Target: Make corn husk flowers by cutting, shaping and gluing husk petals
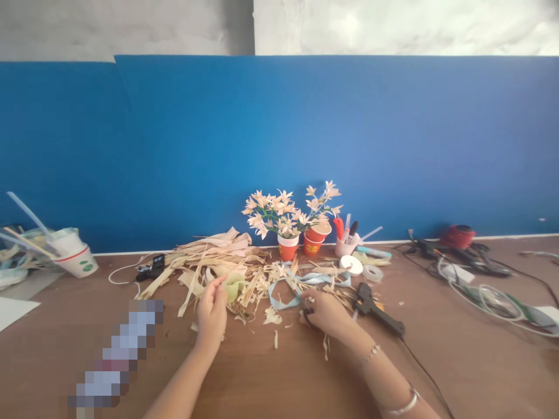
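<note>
My left hand (212, 308) is closed in a pinch, with a pale green piece of corn husk (236, 286) at its fingertips. How firmly it grips the husk cannot be made out. To the right, my right hand (325, 311) is closed low over the table around scissors (308, 318); only a dark handle loop shows, and the blades are hard to see. Between and behind both hands lie dried husks (218, 250) and husk scraps (273, 316). A light blue ribbon (279, 304) loops beside my right fingers.
Behind stand husk flowers (279, 209) in a red paper cup (288, 250), more red cups (312, 244) and a tool cup (345, 247). A glue gun (379, 311) with its cord lies right of my right hand, near a tape roll (372, 273). A white cup (78, 259) tilts at left.
</note>
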Demonstrator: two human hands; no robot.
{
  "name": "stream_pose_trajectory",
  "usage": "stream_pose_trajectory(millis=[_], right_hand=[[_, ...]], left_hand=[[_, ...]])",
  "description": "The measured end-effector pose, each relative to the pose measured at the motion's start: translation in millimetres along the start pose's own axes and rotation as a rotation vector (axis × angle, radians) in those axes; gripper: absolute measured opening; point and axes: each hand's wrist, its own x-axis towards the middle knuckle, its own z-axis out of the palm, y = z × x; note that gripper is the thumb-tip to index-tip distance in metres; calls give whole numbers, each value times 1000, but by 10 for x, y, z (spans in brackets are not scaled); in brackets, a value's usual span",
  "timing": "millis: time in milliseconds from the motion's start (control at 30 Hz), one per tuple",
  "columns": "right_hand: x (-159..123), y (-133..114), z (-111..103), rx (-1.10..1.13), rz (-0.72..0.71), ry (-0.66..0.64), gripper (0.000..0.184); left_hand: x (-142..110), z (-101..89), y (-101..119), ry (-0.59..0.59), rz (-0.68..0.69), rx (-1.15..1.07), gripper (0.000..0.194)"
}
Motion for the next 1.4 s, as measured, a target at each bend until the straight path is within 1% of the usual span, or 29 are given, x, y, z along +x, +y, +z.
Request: stream_pose_trajectory(millis=[100,200,233,300,367,400,433,467,533,600,667,700,767,833,867,967,1033,1067,1133,1167,1300,1333,1400], right_hand=[[4,31,13,89,-9,-60,45],[-15,21,-4,133,-1,-101,50],[-26,3,-13,119,1,-100,51],[-52,-48,-24,43,-4,-64,50],[-80,-111,-22,-55,-30,0,43],[-93,-142,-16,-91,-52,28,37],[-105,-171,-6,-114,-75,53,32],[-115,-196,7,-126,-98,72,28],[-129,-234,35,-133,-138,91,24],[-137,-258,61,-132,-172,98,22],[-141,-273,80,-130,-201,96,22],[-143,-279,87,-129,-208,98,22],[-146,-289,93,-127,-212,103,21],[-153,-299,94,-107,-218,116,21],[-158,-305,94,-86,-227,126,21],[-191,-340,98,21,-274,148,22],[-223,-378,118,136,-312,122,21],[-239,-400,137,209,-326,95,20],[-263,-439,192,381,-344,24,21],[-270,-455,227,479,-345,-3,25],[-256,-482,364,895,-334,-61,56],[-246,-482,385,985,-328,-81,61],[-228,-481,403,1112,-315,-127,63]], left_hand=[[52,-35,-47,12,-16,-30,26],[82,-52,-86,34,25,-36,25],[83,-51,-95,23,53,-19,26],[71,-35,-106,-66,147,44,26],[46,-7,-111,-191,272,132,28],[33,9,-114,-226,326,177,29],[24,24,-119,-226,372,226,28],[19,35,-127,-202,413,277,26],[24,43,-150,-124,471,379,28],[45,32,-182,-80,495,482,34],[72,9,-211,-103,482,588,35],[85,-3,-222,-129,469,634,33],[107,-22,-230,-170,446,680,22],[118,-30,-216,-165,449,645,12],[117,-30,-200,-137,456,601,12],[62,-12,-121,-25,497,377,10],[-24,17,-50,9,504,260,8],[-78,36,-12,-6,493,223,7],[-195,82,60,-82,448,159,8],[-250,107,91,-132,406,129,9],[-387,188,154,-278,225,7,16],[-396,200,152,-296,204,-12,17],[-393,214,136,-345,194,-43,17]])
